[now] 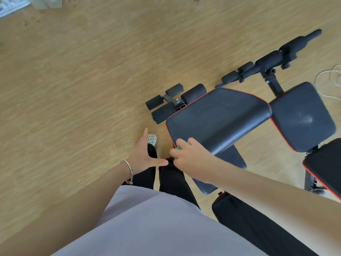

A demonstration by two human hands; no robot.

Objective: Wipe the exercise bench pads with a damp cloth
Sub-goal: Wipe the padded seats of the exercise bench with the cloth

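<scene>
shirt (147, 228): lilac, bottom of view, closest to lens
right hand (191, 157): fingers curled over green cloth (178, 148), at near-left corner of main pad (221, 115)
left hand (145, 156): fingers spread, holding nothing, over floor (73, 108) just left of that corner
cloth: mostly hidden under the fingers, only a sliver shows
pad axis: long axis runs from that corner away and right, toward second pad (302, 117)
next, my read: right hand sweeps outward along that axis; left hand not needed
</scene>
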